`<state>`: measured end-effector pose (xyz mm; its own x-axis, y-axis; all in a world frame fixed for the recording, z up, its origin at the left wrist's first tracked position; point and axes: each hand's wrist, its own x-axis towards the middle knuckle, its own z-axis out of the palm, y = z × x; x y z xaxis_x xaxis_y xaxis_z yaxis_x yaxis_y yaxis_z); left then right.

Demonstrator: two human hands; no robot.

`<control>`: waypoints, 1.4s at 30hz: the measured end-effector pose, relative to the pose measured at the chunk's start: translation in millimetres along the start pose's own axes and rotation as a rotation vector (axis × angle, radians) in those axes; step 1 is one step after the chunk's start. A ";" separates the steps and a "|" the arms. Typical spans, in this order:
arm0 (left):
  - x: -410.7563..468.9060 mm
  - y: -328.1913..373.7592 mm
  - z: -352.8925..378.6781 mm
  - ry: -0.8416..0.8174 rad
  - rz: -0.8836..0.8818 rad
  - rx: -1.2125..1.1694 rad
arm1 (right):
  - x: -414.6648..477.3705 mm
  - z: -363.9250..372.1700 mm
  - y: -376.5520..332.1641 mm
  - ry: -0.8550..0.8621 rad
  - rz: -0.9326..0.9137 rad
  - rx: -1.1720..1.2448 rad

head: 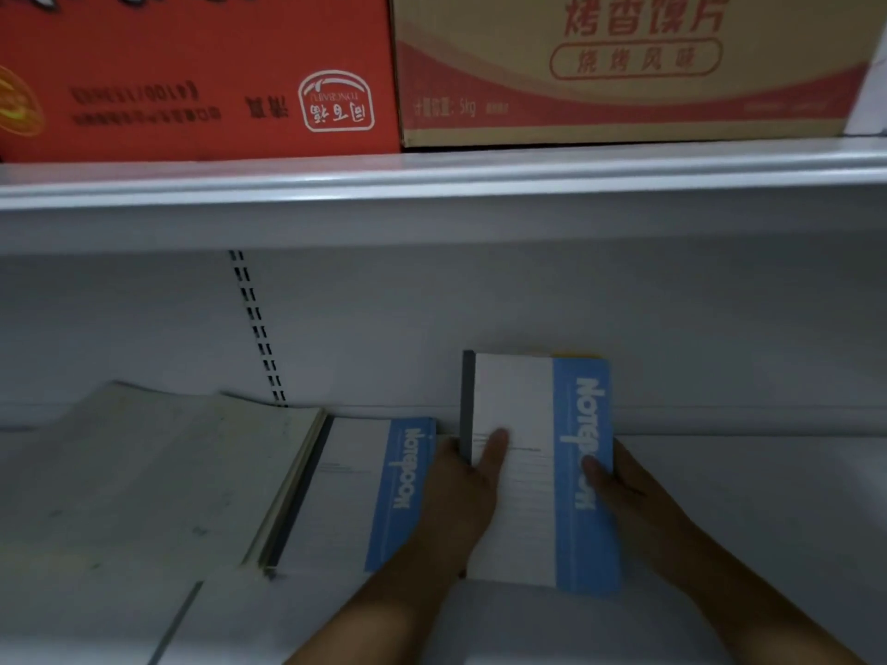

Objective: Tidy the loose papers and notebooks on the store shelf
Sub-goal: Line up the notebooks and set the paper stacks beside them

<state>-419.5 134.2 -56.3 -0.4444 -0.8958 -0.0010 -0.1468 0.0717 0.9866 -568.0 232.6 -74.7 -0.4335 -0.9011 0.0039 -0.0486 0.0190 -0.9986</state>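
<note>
A white and blue notebook (528,415) with a grey spine stands tilted up on the white shelf (768,496), with a yellow edge showing behind its top. My left hand (465,487) grips its spine side, thumb across the cover. My right hand (624,491) grips the blue side, thumb on the lettering. A second matching notebook (355,487) lies flat to the left, partly under a pile of loose papers (153,472).
The upper shelf edge (432,180) runs across above, carrying a red carton (192,74) and a brown carton (633,64). A slotted upright (257,328) marks the back wall. Another sheet with a grey edge (177,621) lies at the front left.
</note>
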 end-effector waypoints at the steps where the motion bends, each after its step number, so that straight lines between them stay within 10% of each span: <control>1: 0.4 2.2 -1.2 -0.052 -0.051 0.030 | 5.3 -0.9 0.5 0.022 0.077 0.059; 9: -19.9 -8.9 -59.6 -0.394 0.163 0.934 | 33.5 2.9 3.9 0.028 0.389 -0.050; 17: -26.9 -15.1 -112.2 -0.462 0.024 1.243 | 35.0 24.3 8.2 0.059 0.412 -0.124; 32: -20.4 -26.1 -131.4 -0.452 0.055 1.233 | 16.3 43.5 2.5 0.204 0.313 -0.659; 42: -25.7 -21.8 -89.0 -0.412 0.155 1.189 | 1.9 54.2 5.0 0.250 0.208 -0.478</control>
<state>-326.3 116.6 -63.2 -0.7380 -0.6554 -0.1607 -0.6738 0.7034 0.2261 -520.2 207.5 -82.5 -0.6738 -0.7291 -0.1199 -0.3156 0.4307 -0.8455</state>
